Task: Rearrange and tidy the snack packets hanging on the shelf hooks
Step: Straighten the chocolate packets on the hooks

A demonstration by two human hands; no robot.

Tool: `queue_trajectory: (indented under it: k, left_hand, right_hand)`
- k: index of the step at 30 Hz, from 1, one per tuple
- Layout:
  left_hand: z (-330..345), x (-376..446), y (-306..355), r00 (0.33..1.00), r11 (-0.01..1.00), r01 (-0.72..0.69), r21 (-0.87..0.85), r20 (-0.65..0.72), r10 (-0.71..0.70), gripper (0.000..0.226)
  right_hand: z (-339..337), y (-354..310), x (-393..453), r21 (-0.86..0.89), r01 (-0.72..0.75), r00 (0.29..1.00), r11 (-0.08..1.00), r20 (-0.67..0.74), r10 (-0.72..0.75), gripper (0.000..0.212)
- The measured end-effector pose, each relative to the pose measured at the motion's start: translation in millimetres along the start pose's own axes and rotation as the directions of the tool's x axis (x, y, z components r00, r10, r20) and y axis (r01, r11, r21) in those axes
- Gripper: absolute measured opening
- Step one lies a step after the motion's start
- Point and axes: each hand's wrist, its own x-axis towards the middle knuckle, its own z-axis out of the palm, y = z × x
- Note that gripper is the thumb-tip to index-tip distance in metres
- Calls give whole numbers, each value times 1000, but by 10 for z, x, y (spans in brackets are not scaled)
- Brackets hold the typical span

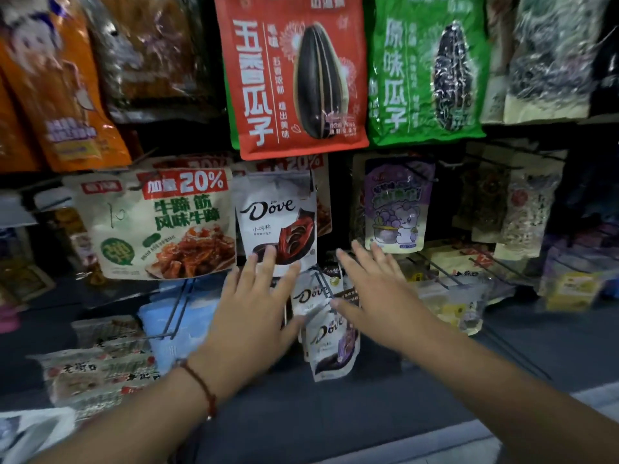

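A white Dove packet [276, 216] hangs on a hook at the centre of the shelf. Below it, more white Dove packets [326, 329] hang on a lower hook [321, 283]. My left hand [254, 306] is stretched out with straight fingers, the fingertips over the bottom edge of the upper Dove packet. My right hand [375, 296] is also spread flat, just right of the lower Dove packets, its thumb close to them. Neither hand grips anything.
A beef-tendon packet [157, 226] hangs left of the Dove packet, a purple packet [395, 205] to the right. Red [291, 75] and green [425, 68] sunflower-seed bags hang above. Bare wire hooks [445, 272] stick out at the lower right. Further packets fill the lower left.
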Motion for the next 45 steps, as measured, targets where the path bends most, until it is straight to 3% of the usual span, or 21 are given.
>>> queue_trajectory:
  k: [4, 9, 13, 16, 18, 20, 23, 27, 29, 33, 35, 37, 41, 45]
  left_hand:
    - [-151, 428, -431, 994, 988, 107, 108, -5, -107, 80]
    - [-336, 807, -758, 976, 978, 191, 81, -118, -181, 82]
    - [-426, 1031, -870, 980, 981, 185, 56, -84, -180, 84]
    - [-447, 1125, -877, 988, 988, 144, -48, -52, -147, 83]
    - [-453, 1131, -853, 983, 977, 133, -169, -101, -151, 70]
    - [-429, 1106, -819, 969, 952, 117, -284, -176, -171, 45]
    - [-385, 1058, -794, 947, 902, 143, -408, -208, -244, 39]
    - [-338, 1008, -858, 948, 840, 171, -515, -146, -283, 72]
    - [-349, 974, -894, 953, 821, 147, -551, -143, -267, 83]
    - [-453, 882, -923, 985, 836, 69, -544, -93, -142, 92]
    - [-542, 815, -893, 996, 861, 29, -508, -59, -68, 92]
    - [-621, 742, -865, 999, 888, -25, -459, -51, 1, 78]
    - [-710, 505, -805, 992, 873, -101, -476, 22, 126, 18]
    - [-636, 112, -664, 973, 839, -55, -541, 159, 166, 16]
  right_hand:
    - [-248, -155, 503, 3, 58, 997, 998, -42, -58, 78]
    - [-397, -279, 1060, 49, -7, 988, 999, -156, 14, 78]
    - [-459, -345, 1336, 238, -72, 988, 969, -117, 102, 40]
    - [-470, -368, 1443, 406, -119, 969, 906, -151, 194, 28]
    - [-455, -377, 1474, 516, -131, 951, 847, -175, 254, 26]
    - [-396, -378, 1503, 643, -132, 956, 754, -117, 267, 23]
    - [-344, -394, 1492, 758, -161, 954, 632, -44, 296, 16]
    - [-419, -475, 1287, 847, -126, 980, 516, 24, 199, 21]
    - [-448, -491, 1175, 873, -110, 989, 476, 50, 138, 35]
    - [-516, -493, 982, 900, -115, 993, 420, 97, 62, 39]
    - [-537, -507, 856, 876, -113, 989, 468, 144, -30, 29]
    - [-524, -539, 699, 859, -91, 976, 504, 177, -127, 16]
    - [-489, -558, 365, 858, -49, 967, 511, 169, -191, 12]
    - [-417, -461, 26, 851, -33, 963, 525, 168, -212, 17]
